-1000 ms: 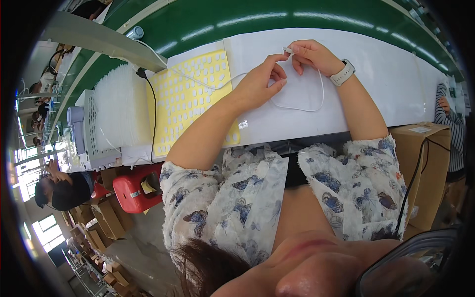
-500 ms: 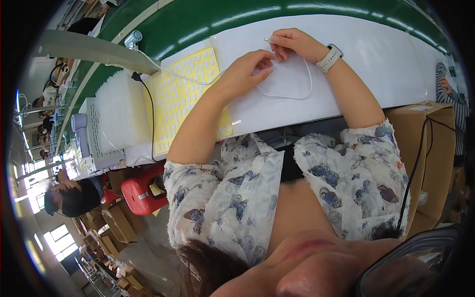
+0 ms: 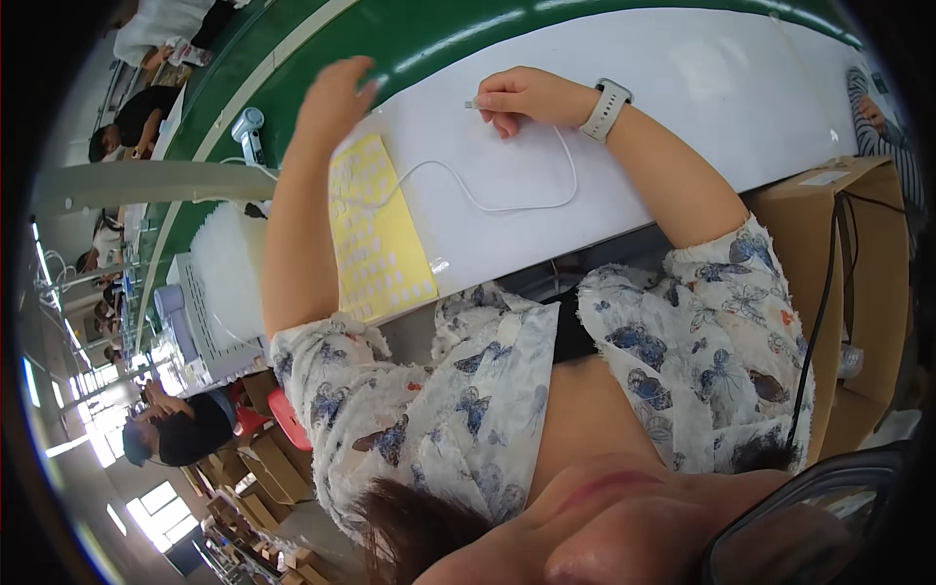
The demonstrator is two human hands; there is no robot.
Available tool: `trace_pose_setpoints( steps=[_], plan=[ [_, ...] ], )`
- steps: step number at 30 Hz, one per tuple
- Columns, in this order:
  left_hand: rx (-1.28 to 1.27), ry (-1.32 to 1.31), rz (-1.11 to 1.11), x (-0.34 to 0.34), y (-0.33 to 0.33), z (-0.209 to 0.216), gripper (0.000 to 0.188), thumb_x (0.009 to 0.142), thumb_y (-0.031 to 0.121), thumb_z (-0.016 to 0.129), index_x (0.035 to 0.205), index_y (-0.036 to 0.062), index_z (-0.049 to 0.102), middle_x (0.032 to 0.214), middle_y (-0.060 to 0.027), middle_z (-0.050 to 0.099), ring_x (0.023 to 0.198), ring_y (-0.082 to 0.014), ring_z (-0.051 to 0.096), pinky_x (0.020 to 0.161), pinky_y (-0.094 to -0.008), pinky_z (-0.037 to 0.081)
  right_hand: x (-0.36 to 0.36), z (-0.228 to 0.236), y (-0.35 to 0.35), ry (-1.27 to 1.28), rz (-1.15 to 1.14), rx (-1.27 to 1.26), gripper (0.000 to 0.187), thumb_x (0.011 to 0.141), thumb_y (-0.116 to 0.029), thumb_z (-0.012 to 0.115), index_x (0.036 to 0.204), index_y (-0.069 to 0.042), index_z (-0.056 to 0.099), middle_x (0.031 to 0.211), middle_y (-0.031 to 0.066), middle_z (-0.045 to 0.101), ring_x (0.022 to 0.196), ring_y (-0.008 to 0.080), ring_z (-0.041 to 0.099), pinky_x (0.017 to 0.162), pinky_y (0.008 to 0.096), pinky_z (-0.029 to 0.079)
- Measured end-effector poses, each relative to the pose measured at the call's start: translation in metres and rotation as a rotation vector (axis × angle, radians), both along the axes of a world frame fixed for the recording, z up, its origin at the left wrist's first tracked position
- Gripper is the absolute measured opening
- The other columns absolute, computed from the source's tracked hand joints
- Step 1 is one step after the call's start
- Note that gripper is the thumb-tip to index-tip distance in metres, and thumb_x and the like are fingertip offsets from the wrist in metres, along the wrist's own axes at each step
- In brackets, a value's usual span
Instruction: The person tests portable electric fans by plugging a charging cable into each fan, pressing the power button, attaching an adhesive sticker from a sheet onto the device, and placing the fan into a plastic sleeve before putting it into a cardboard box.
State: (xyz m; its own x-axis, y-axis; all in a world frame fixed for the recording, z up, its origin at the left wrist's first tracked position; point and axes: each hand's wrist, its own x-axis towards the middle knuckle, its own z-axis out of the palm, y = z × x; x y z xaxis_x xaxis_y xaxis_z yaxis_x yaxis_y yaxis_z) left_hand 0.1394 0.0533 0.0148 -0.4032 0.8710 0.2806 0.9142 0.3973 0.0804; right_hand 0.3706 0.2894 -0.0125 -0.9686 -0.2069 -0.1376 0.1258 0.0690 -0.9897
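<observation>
My right hand is closed over the white work surface, pinching a white cable close to its small plug. The plug points left out of my fingertips. From that hand the cable loops down and runs left across the surface onto a yellow sheet of small white oval stickers. My left hand is raised at the far left, over the edge of the green belt, with thumb and fingers apart and nothing visible in it. My left forearm hides part of the sheet's left side.
The green belt runs along the far side. A grey-white beam crosses at left, near a small handheld device and a stack of translucent sheets. A cardboard box stands at right. Co-workers sit at left; a striped sleeve shows far right.
My left hand has moved left and away from the right hand, out toward the belt. My right hand has shifted slightly left, still holding the plug end. The cable loop has opened wider.
</observation>
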Motion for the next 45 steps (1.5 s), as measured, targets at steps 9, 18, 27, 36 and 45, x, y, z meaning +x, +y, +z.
trace_pose_setpoints(
  steps=[9,18,27,36,45],
  plan=[
    [0.138,-0.008,1.531,-0.163,-0.108,-0.105,0.065,0.081,0.035,0.07,0.132,-0.0027,0.056,0.133,-0.0305,0.056,0.125,-0.0427,0.054,0.102,-0.0547,0.045,-0.003,0.004,-0.018,-0.055,-0.025,0.075,0.032,0.108,-0.028,0.052,0.089,-0.004,0.062,0.065,0.0012,0.061,0.063,0.0104,0.061,0.062,0.0259,0.048],
    [1.096,-1.333,0.933,-0.162,-0.093,-0.087,0.044,0.098,0.024,0.068,0.129,-0.0037,0.055,0.119,-0.0153,0.063,0.104,-0.0298,0.061,0.087,-0.0451,0.054,0.002,-0.003,-0.009,-0.055,-0.021,0.115,0.029,0.106,-0.028,0.056,0.089,-0.005,0.065,0.069,0.0008,0.062,0.065,0.0071,0.06,0.061,0.0239,0.046],
    [1.189,-1.935,-0.33,0.09,-0.026,-0.021,0.037,0.102,0.02,0.064,0.132,-0.0007,0.055,0.129,-0.0157,0.063,0.117,-0.0322,0.065,0.115,-0.0522,0.042,0.029,0.017,-0.034,0.282,-0.127,0.197,0.028,0.103,-0.029,0.061,0.09,-0.004,0.065,0.073,0.0003,0.062,0.065,0.0082,0.059,0.063,0.0247,0.048],
    [1.168,-2.085,-0.239,0.156,-0.005,-0.025,0.057,0.094,0.012,0.073,0.144,0.0085,0.047,0.126,-0.0097,0.063,0.119,-0.0308,0.062,0.114,-0.0524,0.044,0.039,0.024,-0.059,0.259,-0.02,0.144,0.021,0.108,-0.023,0.054,0.106,-0.004,0.063,0.072,-0.0003,0.059,0.066,0.008,0.056,0.064,0.0241,0.047],
    [1.242,-2.054,-0.279,0.169,0.002,-0.032,0.051,0.095,0.011,0.071,0.14,0.0091,0.047,0.121,-0.0075,0.061,0.115,-0.0291,0.064,0.111,-0.0522,0.047,0.046,0.024,-0.063,0.223,-0.013,0.145,0.021,0.109,-0.022,0.053,0.104,-0.002,0.061,0.069,0.0004,0.06,0.064,0.009,0.058,0.062,0.0247,0.047]
  ],
)
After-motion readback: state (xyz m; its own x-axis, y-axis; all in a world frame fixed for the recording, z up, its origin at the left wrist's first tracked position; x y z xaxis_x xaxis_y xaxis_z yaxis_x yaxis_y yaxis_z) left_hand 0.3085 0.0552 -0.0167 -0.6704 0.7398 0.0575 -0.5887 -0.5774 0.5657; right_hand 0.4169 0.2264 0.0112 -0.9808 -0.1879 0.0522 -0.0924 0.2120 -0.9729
